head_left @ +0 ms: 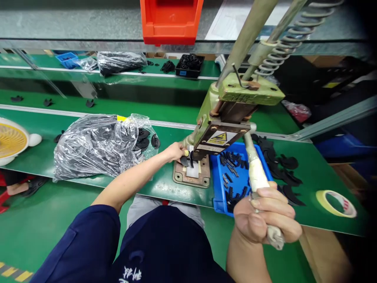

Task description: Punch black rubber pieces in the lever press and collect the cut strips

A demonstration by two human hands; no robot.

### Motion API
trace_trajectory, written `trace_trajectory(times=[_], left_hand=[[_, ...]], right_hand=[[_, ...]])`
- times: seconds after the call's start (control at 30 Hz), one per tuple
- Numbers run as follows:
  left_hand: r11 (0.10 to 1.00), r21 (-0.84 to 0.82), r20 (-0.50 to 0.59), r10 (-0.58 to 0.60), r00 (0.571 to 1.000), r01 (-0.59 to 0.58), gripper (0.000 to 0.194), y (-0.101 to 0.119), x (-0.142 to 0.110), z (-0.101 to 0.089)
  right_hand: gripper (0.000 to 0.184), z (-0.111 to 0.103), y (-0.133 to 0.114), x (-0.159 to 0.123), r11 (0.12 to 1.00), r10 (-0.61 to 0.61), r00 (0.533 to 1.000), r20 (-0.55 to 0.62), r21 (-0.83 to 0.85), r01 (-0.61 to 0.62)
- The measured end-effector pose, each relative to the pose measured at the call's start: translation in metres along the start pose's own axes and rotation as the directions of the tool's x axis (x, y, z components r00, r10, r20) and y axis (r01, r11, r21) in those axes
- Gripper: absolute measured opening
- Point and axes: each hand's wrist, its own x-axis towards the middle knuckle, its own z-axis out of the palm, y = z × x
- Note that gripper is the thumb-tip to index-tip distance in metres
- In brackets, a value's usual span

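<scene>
My right hand (pixel 266 214) is wrapped round the taped, cream-coloured lever handle (pixel 257 173) of a green hand press (pixel 225 118). My left hand (pixel 176 152) reaches to the press's base plate (pixel 192 177), its fingers closed on a small black curved plastic part (pixel 185 160) under the press head. Something yellow shows at the left fingertips. Black parts, partly hidden by the press, sit over a pale plate on the base. Beside the base stands a blue bin (pixel 218 188) with several small black pieces (pixel 232 165) in it.
Left of the press lies a clear plastic bag (pixel 94 145) of black parts. A fan (pixel 13 141) stands further left. Black curved parts (pixel 287 173) and a tape roll (pixel 335 203) lie at right. An orange bin (pixel 172 21) and metal shelf edge overhang the bench.
</scene>
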Motion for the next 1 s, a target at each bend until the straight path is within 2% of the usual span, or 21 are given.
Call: trace_trajectory(times=[0.17, 0.23, 0.3, 0.4, 0.5, 0.6, 0.7, 0.73, 0.8, 0.83, 0.9, 0.97, 1.0], left_hand=[[0.987, -0.11, 0.045, -0.111, 0.993, 0.115, 0.013, -0.008, -0.02, -0.001], [0.987, -0.122, 0.065, -0.096, 0.993, 0.103, 0.016, -0.013, -0.026, 0.0], [0.99, -0.127, 0.073, -0.056, 0.996, 0.065, 0.018, -0.017, -0.029, 0.0], [0.986, -0.163, 0.069, -0.003, 0.998, 0.014, 0.018, -0.016, -0.033, -0.002], [0.978, -0.207, 0.033, 0.023, 0.999, -0.016, 0.02, -0.011, -0.042, -0.008], [0.974, -0.223, 0.002, 0.038, 0.999, -0.037, 0.018, -0.005, -0.057, -0.017], [0.964, -0.256, -0.008, 0.065, 0.998, -0.065, 0.02, -0.004, -0.073, -0.027], [0.96, -0.271, -0.008, 0.074, 0.997, -0.073, 0.023, -0.004, -0.079, -0.031], [0.95, -0.301, 0.007, 0.088, 0.996, -0.082, 0.03, -0.005, -0.089, -0.038], [0.944, -0.321, 0.026, 0.092, 0.995, -0.079, 0.033, -0.006, -0.094, -0.042], [0.926, -0.374, 0.09, 0.089, 0.992, -0.05, 0.038, -0.008, -0.103, -0.049], [0.903, -0.429, 0.179, 0.063, 0.982, 0.02, 0.04, -0.009, -0.111, -0.053], [0.891, -0.451, 0.222, 0.047, 0.974, 0.06, 0.042, -0.009, -0.114, -0.054]], right_hand=[[0.051, 0.0, 0.005, 0.027, 0.999, -0.037, 0.998, 0.051, 0.034, 0.036], [0.051, 0.005, 0.01, 0.04, 0.993, -0.085, 0.996, 0.036, 0.083, 0.082], [0.043, 0.013, 0.014, 0.054, 0.985, -0.123, 0.992, -0.02, 0.121, 0.124], [0.029, 0.028, 0.017, 0.076, 0.98, -0.089, 0.994, -0.068, 0.172, 0.1], [0.036, 0.042, 0.015, 0.101, 0.976, -0.041, 0.999, 0.03, 0.214, 0.034], [0.041, 0.05, 0.009, 0.119, 0.984, -0.006, 0.989, 0.15, 0.179, -0.021], [0.051, 0.051, -0.005, 0.111, 0.997, 0.018, 0.987, 0.16, 0.07, -0.029], [0.058, 0.048, -0.011, 0.1, 0.998, 0.06, 0.988, 0.141, 0.016, -0.063], [0.068, 0.042, -0.024, 0.066, 0.971, 0.229, 0.969, 0.088, -0.089, -0.222], [0.065, 0.038, -0.03, 0.045, 0.942, 0.319, 0.946, 0.066, -0.133, -0.308], [0.047, 0.033, -0.039, 0.002, 0.846, 0.523, 0.843, 0.123, -0.197, -0.496], [0.032, 0.031, -0.042, -0.034, 0.725, 0.688, 0.654, 0.315, -0.254, -0.64], [0.028, 0.032, -0.042, -0.046, 0.683, 0.723, 0.574, 0.385, -0.272, -0.678]])
